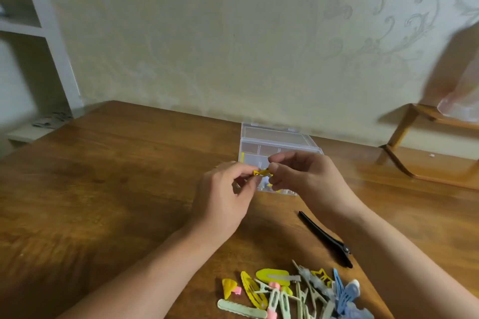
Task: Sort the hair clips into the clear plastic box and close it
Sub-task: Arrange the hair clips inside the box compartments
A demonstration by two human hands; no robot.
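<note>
My table (108, 189) is dark brown wood with a smooth, faintly glossy grain. The box (274, 142) looks like clear, shiny plastic, and the long black clip (324, 238) beside my arm is matt. The pile of clips (290, 292) looks like smooth pastel plastic, some with metal parts.

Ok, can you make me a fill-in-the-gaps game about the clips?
1. Both hands pinch a small ____ hair clip.
2. The clear plastic box has its lid ____.
3. The long ____ clip lies alone on the wooden table.

Answers: yellow; open; black
</note>
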